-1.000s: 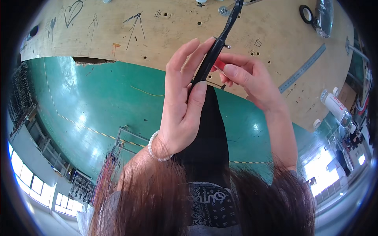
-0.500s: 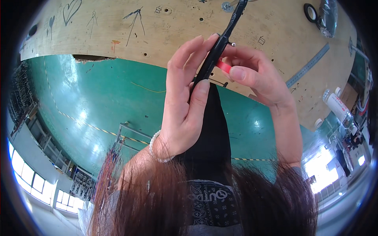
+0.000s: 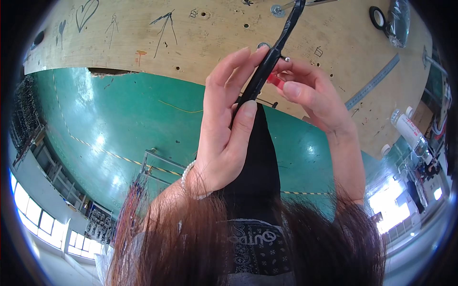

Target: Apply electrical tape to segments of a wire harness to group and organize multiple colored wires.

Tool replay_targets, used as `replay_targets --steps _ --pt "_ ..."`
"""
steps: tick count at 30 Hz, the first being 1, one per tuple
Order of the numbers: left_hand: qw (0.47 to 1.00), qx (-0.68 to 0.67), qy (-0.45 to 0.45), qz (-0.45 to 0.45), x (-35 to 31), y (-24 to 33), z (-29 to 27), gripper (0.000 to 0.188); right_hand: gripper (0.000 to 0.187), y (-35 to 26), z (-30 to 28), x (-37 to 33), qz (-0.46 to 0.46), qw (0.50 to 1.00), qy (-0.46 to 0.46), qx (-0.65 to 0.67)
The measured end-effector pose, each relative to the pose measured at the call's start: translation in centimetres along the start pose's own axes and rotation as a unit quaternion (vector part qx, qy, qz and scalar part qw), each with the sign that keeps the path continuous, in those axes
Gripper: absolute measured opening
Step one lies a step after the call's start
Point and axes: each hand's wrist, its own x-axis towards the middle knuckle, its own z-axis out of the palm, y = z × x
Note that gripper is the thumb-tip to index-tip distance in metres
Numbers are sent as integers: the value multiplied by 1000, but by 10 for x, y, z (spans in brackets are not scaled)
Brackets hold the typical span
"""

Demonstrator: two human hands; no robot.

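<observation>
My left hand is closed round a long black tape-wrapped bundle, thumb along its lower part and fingers behind it. The bundle slants up to the right, over the edge of the wooden table, and its shinier, narrower upper part runs out of the top of the picture. My right hand pinches a red strip, which looks like tape, right beside the bundle. Its far end is hidden by the bundle and fingers. A small pale metal tip shows next to the bundle above my right fingers.
The wooden table has drawn marks and holes. On its right lie a steel ruler, a black tape roll, a clear plastic-wrapped item and a bottle. Below is green floor with a metal frame.
The bundle and both hands have shifted slightly. My right fingers have curled a little closer about the red strip, and less of it shows now.
</observation>
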Motion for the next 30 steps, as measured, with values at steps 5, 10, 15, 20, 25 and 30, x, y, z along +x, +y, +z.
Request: replay_targets --steps 5,10,15,20,25,30 --pt "1000 -7 -2 -8 1 1 -1 56 49 0 1 1 5 1000 13 8" --pt "1000 -16 -1 -13 0 1 -2 57 50 -3 4 2 26 1000 7 15" --pt "999 -37 8 -31 0 4 1 58 76 -6 7 0 75 997 30 13" --pt "978 -121 74 -152 2 8 -1 48 70 -12 15 -13 62 997 45 14" --pt "981 -52 21 -185 2 5 -4 30 41 -27 30 -35 29 984 119 -127" --pt "994 27 84 -71 1 -10 6 21 27 -52 40 -56 -100 914 76 -385"
